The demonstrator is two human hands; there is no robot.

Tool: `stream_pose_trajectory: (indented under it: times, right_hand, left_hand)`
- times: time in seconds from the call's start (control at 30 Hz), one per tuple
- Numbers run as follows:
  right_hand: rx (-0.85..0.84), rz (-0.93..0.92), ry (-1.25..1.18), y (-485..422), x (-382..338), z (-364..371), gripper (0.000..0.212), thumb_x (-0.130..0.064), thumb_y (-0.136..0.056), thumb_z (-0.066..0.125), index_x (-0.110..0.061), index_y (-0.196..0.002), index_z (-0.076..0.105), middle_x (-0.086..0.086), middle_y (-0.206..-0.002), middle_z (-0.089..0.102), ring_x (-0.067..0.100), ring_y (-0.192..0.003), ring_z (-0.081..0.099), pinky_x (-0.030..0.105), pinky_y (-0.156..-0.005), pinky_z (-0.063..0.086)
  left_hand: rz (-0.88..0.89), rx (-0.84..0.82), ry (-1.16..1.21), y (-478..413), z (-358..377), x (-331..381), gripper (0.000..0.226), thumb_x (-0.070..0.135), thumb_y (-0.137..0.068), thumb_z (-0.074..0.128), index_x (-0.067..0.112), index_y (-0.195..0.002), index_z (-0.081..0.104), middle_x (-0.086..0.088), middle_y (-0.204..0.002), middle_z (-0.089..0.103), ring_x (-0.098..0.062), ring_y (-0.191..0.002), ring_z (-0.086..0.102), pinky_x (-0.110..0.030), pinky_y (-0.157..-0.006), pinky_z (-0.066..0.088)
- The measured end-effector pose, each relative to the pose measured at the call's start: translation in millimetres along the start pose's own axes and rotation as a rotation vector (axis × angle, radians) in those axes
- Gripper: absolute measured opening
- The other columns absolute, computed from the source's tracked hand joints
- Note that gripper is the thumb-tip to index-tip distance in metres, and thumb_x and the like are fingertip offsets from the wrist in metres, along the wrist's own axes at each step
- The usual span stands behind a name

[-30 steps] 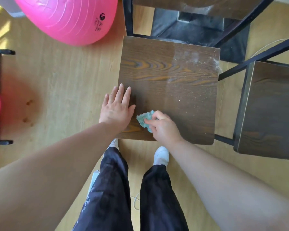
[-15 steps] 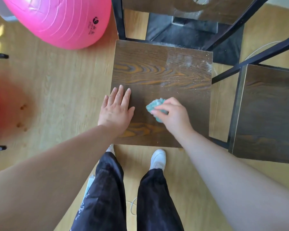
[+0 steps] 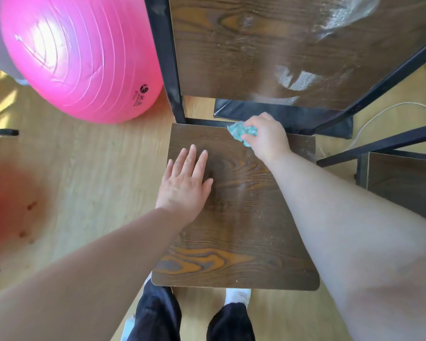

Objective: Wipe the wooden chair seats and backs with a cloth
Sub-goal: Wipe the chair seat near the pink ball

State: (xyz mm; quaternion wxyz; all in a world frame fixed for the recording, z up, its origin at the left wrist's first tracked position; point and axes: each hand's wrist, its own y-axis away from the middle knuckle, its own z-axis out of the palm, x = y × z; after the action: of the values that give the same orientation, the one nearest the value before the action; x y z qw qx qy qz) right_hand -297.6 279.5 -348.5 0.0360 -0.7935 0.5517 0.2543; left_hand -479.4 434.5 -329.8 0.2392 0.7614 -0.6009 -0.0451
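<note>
The chair seat [image 3: 244,217] in front of the person is a dark brown wooden board with bold orange-tinged grain. Its near corners are rounded, and pale specks of dust or crumbs lie scattered down its right side and into its far right corner. There is one cloth [image 3: 241,132], small, crumpled and teal-green, sitting at the far edge of the seat about midway along. The right hand [image 3: 268,139] has its fingers curled round the cloth and presses it to the wood. The left hand [image 3: 185,183] lies flat on the left half of the seat, palm down and fingers straight, grasping nothing. Beyond the seat's far edge rises the chair back [image 3: 256,50], of the same dark wood, marked with whitish smears and glare and framed by black metal bars [image 3: 165,57]. I count two chairs: this one, and a second seat [image 3: 403,183] to the right of the first across a strip of floor, only partly in sight. One big pink ball [image 3: 84,57] rests on the pale wooden floor [image 3: 84,180] off the seat's far left corner, close against the black bar. One white cable [image 3: 379,114] loops on the floor beyond the far right corner, and a dark mat [image 3: 280,114] lies just past the far edge. At the near edge stand the person's two legs in dark trousers [image 3: 158,316], with a white shoe [image 3: 237,295] showing.
</note>
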Motion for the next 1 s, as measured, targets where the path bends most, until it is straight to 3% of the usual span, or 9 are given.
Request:
stream_pose_trajectory:
  times: [0.2,0.33,0.63,1.0]
  right_hand:
    - [-0.002,0.002,-0.079,14.7,3.1,2.0,0.026,-0.016,-0.09,0.069,-0.01,-0.115,0.073,0.005,-0.116,0.058,0.022,-0.103,0.059,0.031,-0.096,0.048]
    - [-0.038,-0.011,-0.099,47.3,3.9,6.5,0.024,-0.015,-0.091,0.068,-0.012,-0.114,0.073,0.003,-0.112,0.058,0.019,-0.1,0.057,0.024,-0.092,0.046]
    - [-0.146,-0.114,-0.077,154.6,11.5,33.6,0.022,-0.009,-0.088,0.069,-0.014,-0.109,0.074,0.0,-0.105,0.058,0.026,-0.1,0.057,0.042,-0.087,0.051]
    - [-0.212,-0.178,-0.129,296.2,4.4,66.5,0.026,-0.006,-0.084,0.072,-0.015,-0.108,0.073,-0.002,-0.097,0.06,0.021,-0.091,0.053,0.033,-0.079,0.052]
  left_hand:
    - [0.002,-0.012,0.016,-1.8,-7.8,0.3,0.063,0.047,-0.105,0.021,0.026,-0.158,-0.005,0.0,-0.166,-0.01,-0.019,-0.152,-0.012,-0.042,-0.124,0.0]
    - [-0.012,-0.029,0.004,10.7,-3.2,-5.6,0.063,0.047,-0.105,0.021,0.025,-0.158,-0.004,0.0,-0.166,-0.009,-0.019,-0.152,-0.011,-0.042,-0.124,0.001]
    - [-0.039,-0.045,0.012,53.4,13.2,-6.4,0.063,0.046,-0.104,0.025,0.024,-0.158,0.002,-0.002,-0.167,-0.005,-0.021,-0.153,-0.007,-0.042,-0.124,0.001]
    - [-0.009,-0.048,0.017,114.6,46.5,10.8,0.062,0.044,-0.104,0.029,0.023,-0.158,0.006,-0.004,-0.167,0.001,-0.023,-0.153,-0.003,-0.044,-0.124,0.004]
